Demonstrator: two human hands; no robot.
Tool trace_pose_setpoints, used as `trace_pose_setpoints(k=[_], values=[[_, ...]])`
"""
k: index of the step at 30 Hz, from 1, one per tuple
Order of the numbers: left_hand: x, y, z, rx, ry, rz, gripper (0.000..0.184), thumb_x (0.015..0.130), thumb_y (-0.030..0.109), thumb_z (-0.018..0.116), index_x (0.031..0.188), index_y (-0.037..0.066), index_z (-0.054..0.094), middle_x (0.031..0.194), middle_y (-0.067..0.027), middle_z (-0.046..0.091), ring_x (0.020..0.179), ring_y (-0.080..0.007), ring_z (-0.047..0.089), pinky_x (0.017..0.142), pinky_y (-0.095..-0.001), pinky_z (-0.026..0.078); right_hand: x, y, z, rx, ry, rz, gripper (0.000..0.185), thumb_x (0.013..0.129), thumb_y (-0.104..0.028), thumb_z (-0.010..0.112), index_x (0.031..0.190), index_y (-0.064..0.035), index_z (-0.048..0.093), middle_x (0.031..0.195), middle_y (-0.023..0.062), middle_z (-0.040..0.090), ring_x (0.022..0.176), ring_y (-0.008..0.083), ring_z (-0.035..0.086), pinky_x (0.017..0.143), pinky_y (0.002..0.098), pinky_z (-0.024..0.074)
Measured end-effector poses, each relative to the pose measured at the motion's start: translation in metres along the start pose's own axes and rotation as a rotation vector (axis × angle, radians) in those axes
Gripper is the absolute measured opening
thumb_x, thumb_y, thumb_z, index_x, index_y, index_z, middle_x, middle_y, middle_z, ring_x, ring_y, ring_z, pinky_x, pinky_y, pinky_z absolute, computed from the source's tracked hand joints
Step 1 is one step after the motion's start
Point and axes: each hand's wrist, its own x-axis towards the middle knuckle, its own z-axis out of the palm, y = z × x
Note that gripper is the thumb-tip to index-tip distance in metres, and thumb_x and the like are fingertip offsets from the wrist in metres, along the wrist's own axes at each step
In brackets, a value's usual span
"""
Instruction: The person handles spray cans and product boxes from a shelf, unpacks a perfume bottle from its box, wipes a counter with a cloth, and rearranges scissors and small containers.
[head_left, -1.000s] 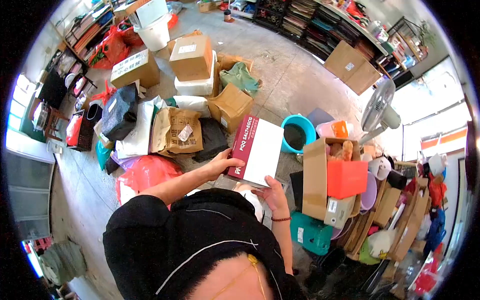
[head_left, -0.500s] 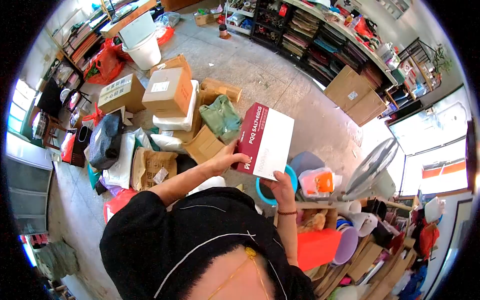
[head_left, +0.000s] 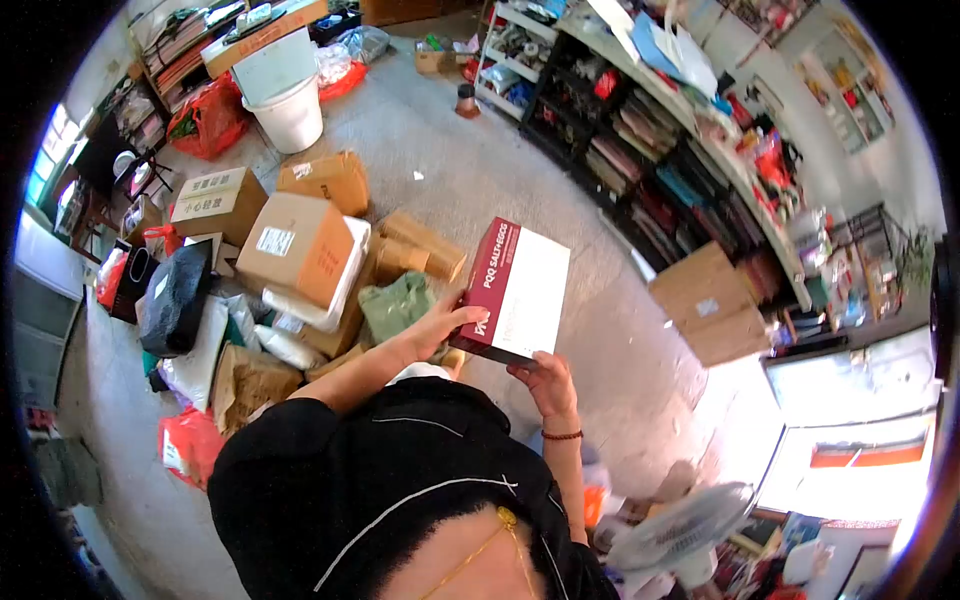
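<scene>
Between my hands I hold a carton (head_left: 530,285) with a white face and a dark red side printed "PQQ SALT+EGCG". It hangs above the floor in front of my chest, slightly tilted. My left hand (head_left: 440,325) grips its lower left corner, with the thumb on the red side. At the bottom right edge, my right hand (head_left: 548,382) pinches the carton between thumb and fingers, some of them hidden beneath. A green cloth-like bundle (head_left: 395,312) lies just beyond my left hand.
Several parcels and cardboard boxes (head_left: 290,250) are piled on the floor to the left. A white bucket (head_left: 290,122) stands behind them. Black shelves (head_left: 640,150) and a flattened cardboard box (head_left: 710,305) line the right. A fan (head_left: 680,530) stands at lower right.
The view has turned and shifted, so the blue-rimmed basin and red item at lower right have left sight. Both hands still hold the carton, now slightly further left in view.
</scene>
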Motion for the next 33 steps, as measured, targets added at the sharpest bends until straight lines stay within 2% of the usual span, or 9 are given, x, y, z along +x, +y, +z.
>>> trace_pose_setpoints(k=[3, 6, 10, 15, 18, 22, 25, 27, 33], values=[[0.075, 0.042, 0.006, -0.028, 0.028, 0.043, 0.062, 0.078, 0.024, 0.061, 0.129, 0.003, 0.033, 0.115, -0.0052, 0.048, 0.100, -0.0147, 0.048, 0.082, -0.0274, 0.042, 0.075, -0.060, -0.010, 0.012, -0.030, 0.039, 0.035, 0.076, -0.014, 0.054, 0.107, 0.0025, 0.050, 0.100, 0.0122, 0.058, 0.089, 0.0233, 0.058, 0.078, 0.0382, 0.0482], [0.138, 0.078, 0.009, 0.078, -0.020, -0.004, 0.093, 0.069, 0.036, 0.070, 0.133, -0.001, 0.013, 0.120, -0.0124, 0.042, 0.106, -0.0207, 0.045, 0.085, -0.0335, 0.042, 0.136, -0.103, -0.022, -0.001, -0.016, -0.007, 0.036, 0.076, -0.015, 0.054, 0.107, 0.0029, 0.050, 0.100, 0.0122, 0.058, 0.089, 0.0235, 0.058, 0.079, 0.0393, 0.0478], [0.212, 0.104, 0.010, 0.168, 0.036, -0.093, 0.100, 0.068, 0.034, 0.071, 0.137, 0.006, 0.004, 0.120, -0.0139, 0.041, 0.110, -0.0245, 0.041, 0.078, -0.0396, 0.044, 0.211, -0.149, -0.047, 0.032, -0.024, -0.020, 0.039, 0.075, -0.014, 0.053, 0.110, 0.0036, 0.048, 0.101, 0.0125, 0.057, 0.090, 0.0231, 0.057, 0.079, 0.0398, 0.0476], [0.329, 0.128, -0.012, -0.019, 0.089, -0.028, 0.097, 0.068, 0.028, 0.071, 0.138, 0.008, 0.006, 0.121, -0.0137, 0.039, 0.107, -0.0245, 0.042, 0.074, -0.0369, 0.043, 0.334, -0.205, -0.075, -0.010, 0.008, 0.073, 0.040, 0.075, -0.013, 0.053, 0.112, 0.0027, 0.046, 0.101, 0.0128, 0.057, 0.091, 0.0234, 0.056, 0.080, 0.0400, 0.0472], [0.406, 0.156, -0.024, -0.019, 0.216, 0.053, 0.073, 0.076, 0.010, 0.060, 0.137, 0.018, 0.021, 0.114, -0.0039, 0.047, 0.089, -0.0143, 0.049, 0.065, -0.0278, 0.042, 0.423, -0.242, -0.094, 0.021, -0.129, 0.101, 0.039, 0.076, -0.012, 0.054, 0.112, 0.0009, 0.047, 0.102, 0.0110, 0.057, 0.091, 0.0240, 0.056, 0.081, 0.0395, 0.0457], [0.497, 0.208, -0.046, -0.062, 0.310, 0.063, 0.079, 0.071, 0.008, 0.064, 0.137, 0.016, 0.022, 0.107, -0.0064, 0.050, 0.081, -0.0140, 0.049, 0.060, -0.0266, 0.041, 0.532, -0.295, -0.094, 0.068, -0.185, 0.213, 0.038, 0.076, -0.013, 0.056, 0.112, -0.0021, 0.048, 0.105, 0.0091, 0.056, 0.091, 0.0236, 0.055, 0.082, 0.0399, 0.0452], [0.542, 0.258, -0.061, 0.040, 0.433, 0.192, 0.094, 0.062, 0.022, 0.073, 0.136, 0.004, 0.019, 0.103, -0.0091, 0.052, 0.081, -0.0139, 0.050, 0.060, -0.0256, 0.040, 0.608, -0.326, -0.073, 0.011, -0.281, 0.298, 0.051, 0.076, -0.022, 0.061, 0.120, -0.0028, 0.043, 0.113, 0.0093, 0.052, 0.099, 0.0239, 0.053, 0.083, 0.0400, 0.0447], [0.560, 0.285, -0.080, 0.074, 0.513, 0.241, 0.094, 0.062, 0.022, 0.073, 0.136, 0.004, 0.019, 0.103, -0.0096, 0.052, 0.082, -0.0142, 0.050, 0.061, -0.0255, 0.041, 0.651, -0.339, -0.052, -0.010, -0.374, 0.401, 0.059, 0.077, -0.028, 0.061, 0.124, -0.0023, 0.038, 0.116, 0.0133, 0.050, 0.105, 0.0278, 0.050, 0.083, 0.0405, 0.0448], [0.609, 0.345, -0.173, 0.040, 0.709, 0.304, 0.089, 0.064, 0.022, 0.068, 0.136, 0.003, 0.020, 0.106, -0.0105, 0.051, 0.085, -0.0145, 0.050, 0.065, -0.0254, 0.041, 0.798, -0.339, 0.021, -0.223, -0.503, 0.468, 0.053, 0.080, -0.027, 0.058, 0.118, 0.0038, 0.038, 0.105, 0.0185, 0.054, 0.086, 0.0287, 0.060, 0.069, 0.0369, 0.0507]])
